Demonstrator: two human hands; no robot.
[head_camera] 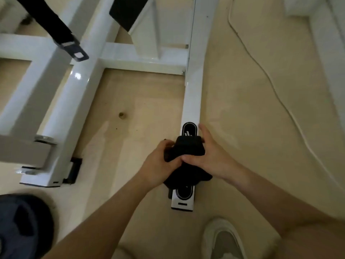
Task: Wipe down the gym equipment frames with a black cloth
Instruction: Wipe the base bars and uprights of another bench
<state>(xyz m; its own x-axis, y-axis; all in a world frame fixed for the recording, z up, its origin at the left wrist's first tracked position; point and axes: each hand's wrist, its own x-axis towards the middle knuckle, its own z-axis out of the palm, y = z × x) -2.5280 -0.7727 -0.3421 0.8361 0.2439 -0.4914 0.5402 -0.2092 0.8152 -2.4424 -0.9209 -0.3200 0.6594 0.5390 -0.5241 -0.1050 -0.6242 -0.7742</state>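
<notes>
Wiping is under way: the left hand point(160, 161) and right hand point(211, 156) both clasp the black cloth point(188, 146), bunched between them on the white rail point(194, 94). The next move likely calls for sliding it forward beyond the fingertips, under steady pressure.

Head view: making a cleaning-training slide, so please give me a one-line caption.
Left hand and right hand hold a black cloth over the white frame bar near its floor end.

Bare forearms point(104, 212), white sneaker point(223, 240)
</notes>
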